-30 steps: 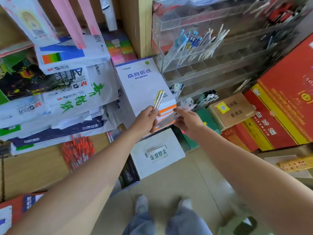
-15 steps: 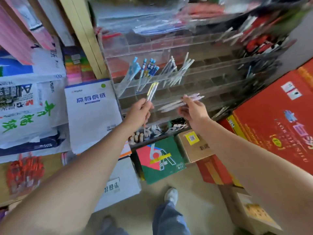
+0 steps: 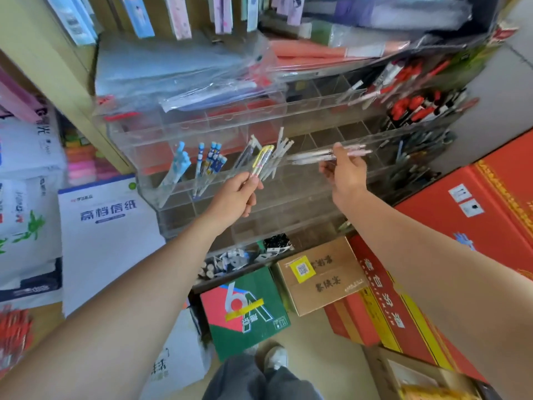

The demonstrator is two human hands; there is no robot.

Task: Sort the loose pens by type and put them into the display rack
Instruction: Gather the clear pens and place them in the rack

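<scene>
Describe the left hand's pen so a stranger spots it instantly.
Find the clear acrylic rack mid-frame. Before its middle tier, the left hand pinches the pen. Only it is yellow; nearby blue-capped pens and white pens sit in slots.

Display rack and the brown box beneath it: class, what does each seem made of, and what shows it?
Display rack: probably clear, glossy acrylic or a similar plastic; pens show through its walls. Brown box: apparently matte cardboard; dull tan surface, no shine.
</scene>
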